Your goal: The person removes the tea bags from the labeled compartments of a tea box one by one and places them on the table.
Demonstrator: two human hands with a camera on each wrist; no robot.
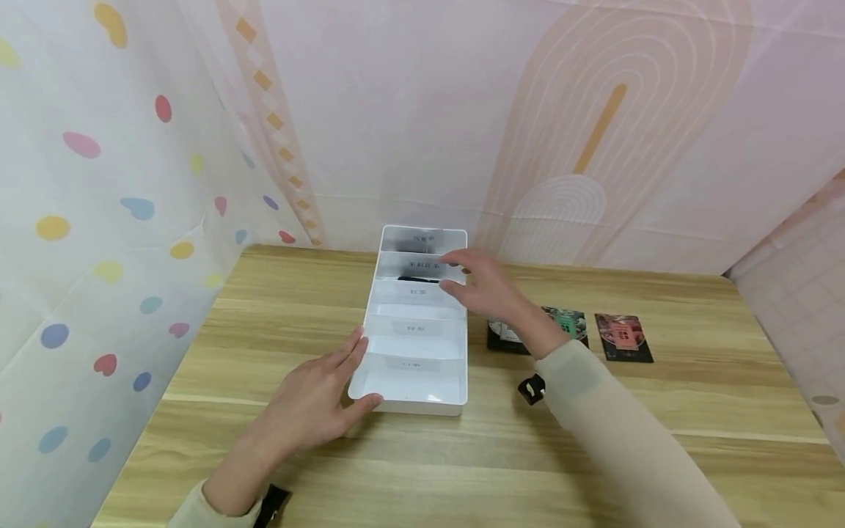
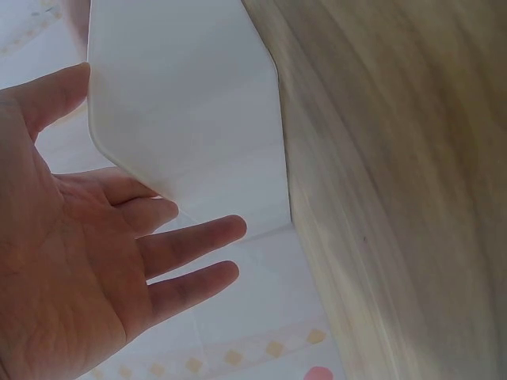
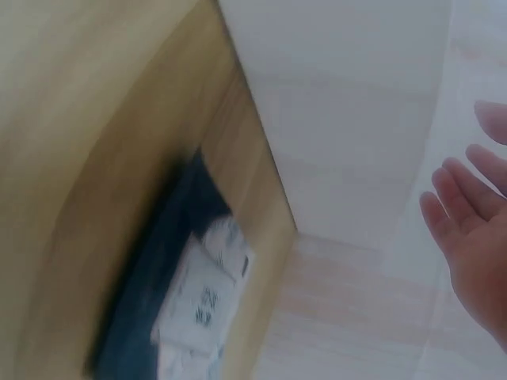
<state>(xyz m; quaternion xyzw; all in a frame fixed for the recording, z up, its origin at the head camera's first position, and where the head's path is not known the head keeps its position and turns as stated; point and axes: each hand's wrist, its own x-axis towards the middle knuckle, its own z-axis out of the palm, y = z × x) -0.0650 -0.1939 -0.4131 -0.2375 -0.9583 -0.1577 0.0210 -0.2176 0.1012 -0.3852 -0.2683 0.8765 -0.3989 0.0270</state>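
A long white divided box (image 1: 409, 407) with labelled compartments stands lengthwise on the table. My left hand (image 1: 317, 400) is at its near left corner, fingers along the left side and thumb by the near rim. In the left wrist view these fingers (image 2: 194, 245) are spread and fairly straight beside the white wall. Over the right rim reaches my right hand (image 1: 488, 290), thumb and fingers apart with nothing visible between them. Below its fingertips a thin dark item (image 1: 419, 279) shows in a compartment toward the back; its kind is unclear.
Right of the box lie a black-and-white packet (image 1: 505, 337), partly hidden by the right arm, a green-and-black packet (image 1: 571, 325) and a red-and-black packet (image 1: 623, 337). A patterned cloth (image 1: 409, 110) hangs behind the wooden table (image 1: 462, 469).
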